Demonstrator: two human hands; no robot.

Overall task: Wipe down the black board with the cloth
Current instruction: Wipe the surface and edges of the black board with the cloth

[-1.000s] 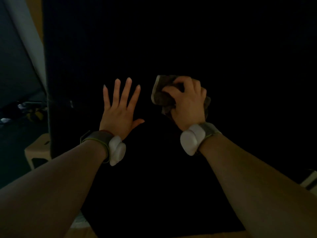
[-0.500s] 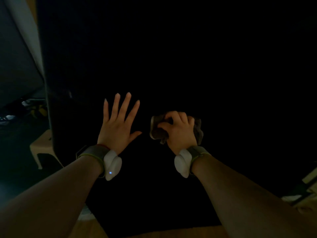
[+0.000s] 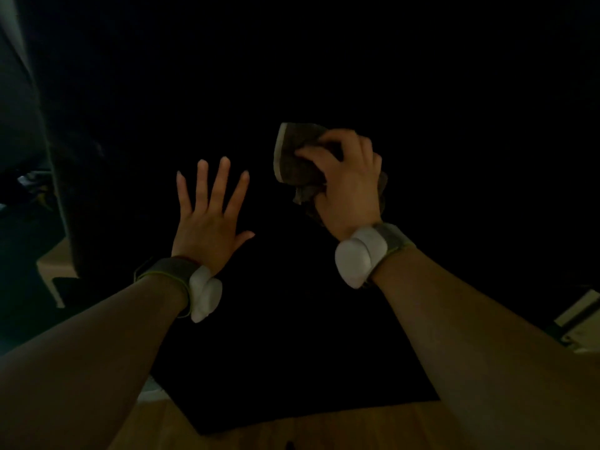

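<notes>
The black board (image 3: 357,60) fills most of the dim view, standing upright in front of me. My right hand (image 3: 349,186) is closed around a bunched grey-brown cloth (image 3: 293,157) and presses it against the board at mid height. To its left, my left hand (image 3: 207,219) lies flat on the board with fingers spread, holding nothing. Both wrists carry a band with a white device.
The board's left edge (image 3: 61,206) runs down the left side. Beyond it stand a pale stool (image 3: 53,267) and dark clutter on the floor. Wooden floor (image 3: 292,430) shows below the board. A light-coloured object (image 3: 581,316) sits at the right edge.
My right hand dragged the cloth down the board half a second ago and has now moved it back up. My left hand has stayed flat on the board.
</notes>
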